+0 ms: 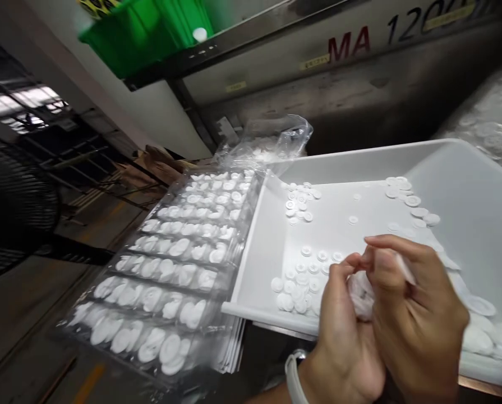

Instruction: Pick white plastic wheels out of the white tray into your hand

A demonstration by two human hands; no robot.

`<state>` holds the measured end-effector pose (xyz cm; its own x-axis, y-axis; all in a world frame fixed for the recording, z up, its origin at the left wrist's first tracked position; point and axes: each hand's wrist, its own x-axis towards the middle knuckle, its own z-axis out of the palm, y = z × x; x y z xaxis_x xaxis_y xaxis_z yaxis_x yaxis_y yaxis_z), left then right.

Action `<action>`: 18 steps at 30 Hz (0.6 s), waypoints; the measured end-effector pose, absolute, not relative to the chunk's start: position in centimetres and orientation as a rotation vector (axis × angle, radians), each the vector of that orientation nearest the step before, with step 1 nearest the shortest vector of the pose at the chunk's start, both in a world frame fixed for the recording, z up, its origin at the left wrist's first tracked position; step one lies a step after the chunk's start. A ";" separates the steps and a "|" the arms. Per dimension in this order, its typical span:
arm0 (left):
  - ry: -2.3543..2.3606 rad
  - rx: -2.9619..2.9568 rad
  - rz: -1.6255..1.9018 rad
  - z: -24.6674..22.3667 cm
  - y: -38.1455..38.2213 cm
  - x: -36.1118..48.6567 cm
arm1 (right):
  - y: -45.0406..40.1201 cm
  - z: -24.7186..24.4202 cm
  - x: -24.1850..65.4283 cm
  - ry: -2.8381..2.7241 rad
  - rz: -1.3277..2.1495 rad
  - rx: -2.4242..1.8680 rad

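Note:
My left hand [343, 331], with a white band at the wrist, is cupped around small white discs [361, 294] near the front edge of the white tray [271, 315]. Against it, my right hand [419, 314] has its fingers curled, with a white piece [405, 269] between them. Both hands touch each other over the tray. Small white round parts [301, 283] lie in loose groups on the tray floor, and larger white discs [480, 334] lie at its right side.
Left of the tray, a stack of clear compartment sheets [183, 275] holds white parts. Behind stands a clear plastic bag [271, 143]. A green bin [150, 33] sits on a ledge at upper left. A black fan [19, 202] is at far left.

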<state>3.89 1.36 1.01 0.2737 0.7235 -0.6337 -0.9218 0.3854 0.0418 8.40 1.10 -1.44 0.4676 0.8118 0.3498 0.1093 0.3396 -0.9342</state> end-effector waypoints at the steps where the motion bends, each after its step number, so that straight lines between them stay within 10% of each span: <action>1: 0.627 -0.376 1.143 0.9 1.4 3.9 | 1.2 -1.6 8.5 -1.065 0.604 -1.161; 18: 0.777 -0.259 1.234 0.4 1.9 3.5 | -0.3 -3.0 13.8 -1.420 0.760 -1.280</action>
